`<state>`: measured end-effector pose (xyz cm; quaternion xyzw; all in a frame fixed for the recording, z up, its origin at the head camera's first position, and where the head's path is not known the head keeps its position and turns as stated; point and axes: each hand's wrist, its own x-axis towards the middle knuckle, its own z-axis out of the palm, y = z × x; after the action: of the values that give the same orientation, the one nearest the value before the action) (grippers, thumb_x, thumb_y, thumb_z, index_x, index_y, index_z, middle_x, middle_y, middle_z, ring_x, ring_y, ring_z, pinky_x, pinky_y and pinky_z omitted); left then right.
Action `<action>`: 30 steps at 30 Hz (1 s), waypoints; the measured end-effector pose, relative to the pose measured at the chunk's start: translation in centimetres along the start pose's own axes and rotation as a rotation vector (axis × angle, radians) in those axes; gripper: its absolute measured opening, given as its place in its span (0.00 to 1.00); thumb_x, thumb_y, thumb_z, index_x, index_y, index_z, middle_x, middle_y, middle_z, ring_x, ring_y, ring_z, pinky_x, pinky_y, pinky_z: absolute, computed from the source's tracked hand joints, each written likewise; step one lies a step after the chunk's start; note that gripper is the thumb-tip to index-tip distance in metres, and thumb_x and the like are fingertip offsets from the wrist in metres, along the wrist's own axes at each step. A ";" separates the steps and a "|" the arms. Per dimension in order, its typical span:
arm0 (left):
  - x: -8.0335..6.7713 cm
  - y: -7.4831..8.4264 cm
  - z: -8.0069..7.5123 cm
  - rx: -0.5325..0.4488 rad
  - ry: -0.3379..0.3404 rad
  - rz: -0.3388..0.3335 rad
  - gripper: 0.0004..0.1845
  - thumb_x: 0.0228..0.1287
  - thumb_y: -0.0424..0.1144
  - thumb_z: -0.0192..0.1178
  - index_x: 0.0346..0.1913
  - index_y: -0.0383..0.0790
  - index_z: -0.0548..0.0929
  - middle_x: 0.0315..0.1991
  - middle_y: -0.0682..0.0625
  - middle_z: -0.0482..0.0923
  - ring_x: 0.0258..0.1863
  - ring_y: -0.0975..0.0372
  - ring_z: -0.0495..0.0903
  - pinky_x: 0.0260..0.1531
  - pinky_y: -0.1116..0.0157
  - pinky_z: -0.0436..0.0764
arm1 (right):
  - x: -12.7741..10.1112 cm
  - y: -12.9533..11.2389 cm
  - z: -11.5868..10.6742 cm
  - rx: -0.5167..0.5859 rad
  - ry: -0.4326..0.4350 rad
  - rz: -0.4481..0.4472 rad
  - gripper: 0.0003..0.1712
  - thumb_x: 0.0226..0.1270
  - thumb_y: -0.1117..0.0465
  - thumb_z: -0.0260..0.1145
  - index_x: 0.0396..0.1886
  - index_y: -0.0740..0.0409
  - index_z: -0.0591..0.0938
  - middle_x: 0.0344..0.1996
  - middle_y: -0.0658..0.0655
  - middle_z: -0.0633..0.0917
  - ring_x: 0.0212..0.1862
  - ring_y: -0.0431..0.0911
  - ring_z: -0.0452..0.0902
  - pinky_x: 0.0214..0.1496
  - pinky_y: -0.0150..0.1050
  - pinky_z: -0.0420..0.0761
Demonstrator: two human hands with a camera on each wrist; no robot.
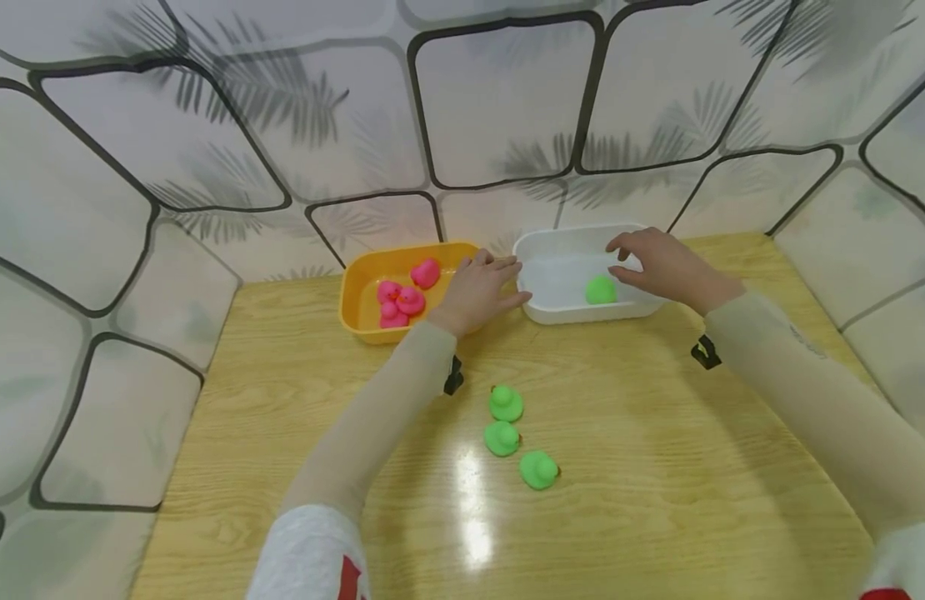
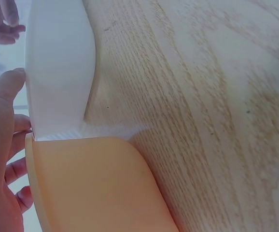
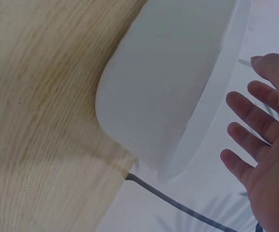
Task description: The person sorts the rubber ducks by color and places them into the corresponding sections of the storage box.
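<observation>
While both hands work at the back of the wooden table (image 1: 657,467), the scene sorts by size as follows. Largest on it: a white tub (image 1: 560,312) at rear centre, long axis across the table, and an orange tub (image 1: 355,321) just left of it, the two nearly touching. The orange one holds four pink rubber ducks (image 1: 402,298) in a loose cluster.

Left hand (image 1: 479,290): fingers straight and relaxed, resting over the right rim of the orange tub, tips reaching the white tub's left edge; it grips nothing. Right hand (image 1: 661,265): hovering over the white tub's right half, fingers loosely spread, empty.

One green rubber duck (image 1: 601,290) sits inside the white tub, just left of the right fingertips; its heading cannot be told. Three more green ducks (image 1: 505,438) lie near mid-table in a short diagonal row, well apart from the tubs, upright, beaks seemingly toward the right.

Judgement: ducks look light, soft, squeezable, slightly slick; best taken by a gentle pinch across the body.
</observation>
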<state>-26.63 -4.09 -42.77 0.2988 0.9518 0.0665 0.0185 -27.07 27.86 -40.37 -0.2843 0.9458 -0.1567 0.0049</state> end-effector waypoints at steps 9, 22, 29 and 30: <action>0.0 0.0 0.2 -0.013 -0.009 0.001 0.36 0.77 0.64 0.52 0.77 0.46 0.72 0.77 0.52 0.68 0.63 0.53 0.68 0.60 0.56 0.69 | -2.0 -0.8 0.3 0.003 0.060 -0.049 0.17 0.71 0.65 0.70 0.55 0.69 0.82 0.47 0.67 0.85 0.52 0.63 0.79 0.58 0.61 0.76; 0.0 -0.1 0.2 -0.018 -0.005 0.004 0.36 0.77 0.65 0.52 0.77 0.46 0.72 0.77 0.51 0.68 0.63 0.54 0.68 0.61 0.55 0.69 | -4.4 -3.7 1.3 -0.002 0.167 -0.181 0.15 0.67 0.66 0.74 0.51 0.65 0.84 0.46 0.61 0.86 0.51 0.60 0.80 0.55 0.57 0.78; 0.0 -0.1 0.3 -0.008 -0.001 0.005 0.36 0.78 0.64 0.51 0.77 0.46 0.71 0.77 0.52 0.68 0.62 0.54 0.68 0.61 0.56 0.68 | -5.3 -5.2 1.8 0.013 0.185 -0.262 0.15 0.64 0.68 0.75 0.49 0.64 0.84 0.43 0.59 0.85 0.47 0.57 0.80 0.51 0.55 0.79; 0.0 -0.1 0.3 -0.008 0.000 0.005 0.36 0.78 0.64 0.51 0.77 0.46 0.71 0.77 0.52 0.68 0.62 0.54 0.68 0.61 0.56 0.69 | -5.4 -5.3 1.9 0.016 0.188 -0.274 0.16 0.63 0.69 0.75 0.49 0.64 0.84 0.43 0.59 0.85 0.47 0.56 0.80 0.50 0.54 0.79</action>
<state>-26.68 -4.16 -43.10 0.3010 0.9508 0.0706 0.0194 -19.45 26.02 -41.03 -0.3946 0.8933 -0.1893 -0.1027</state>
